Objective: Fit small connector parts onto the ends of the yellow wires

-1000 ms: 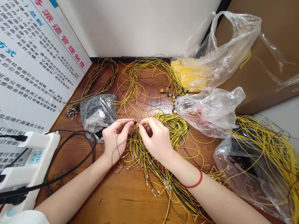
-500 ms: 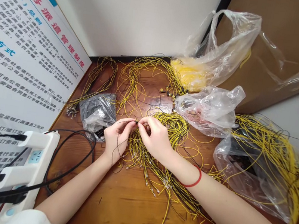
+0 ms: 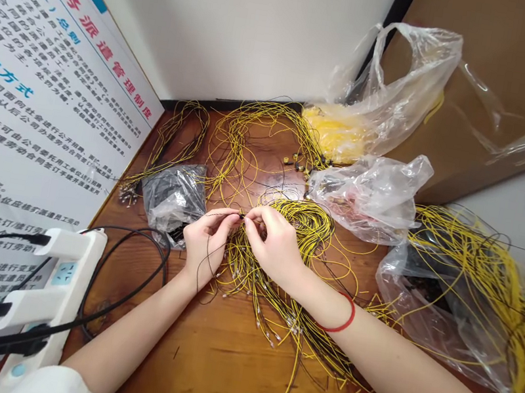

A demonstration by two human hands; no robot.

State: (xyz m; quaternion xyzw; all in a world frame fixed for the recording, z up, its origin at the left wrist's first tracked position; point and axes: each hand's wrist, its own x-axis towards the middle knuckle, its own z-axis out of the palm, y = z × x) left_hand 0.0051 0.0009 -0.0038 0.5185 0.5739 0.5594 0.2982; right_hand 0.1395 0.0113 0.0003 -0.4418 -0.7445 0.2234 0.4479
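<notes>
Left hand (image 3: pixel 205 241) and right hand (image 3: pixel 274 246) pinched closed on one small dark piece (image 3: pixel 241 216), one wristband (image 3: pixel 351 317), one grey bag (image 3: pixel 176 191), one power strip (image 3: pixel 70 296)

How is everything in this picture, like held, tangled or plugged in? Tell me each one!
Small dark piece: held between both hands
Left hand: closed, pinching it
Right hand: closed on the same piece
Wire pile: loosely coiled, fanning out
Power strip: has plugs in it
Black cable: looped
Dark bag: crumpled
Bag with yellow pieces: crumpled, upright
Bag with reddish pieces: crumpled
Red band: worn
</notes>
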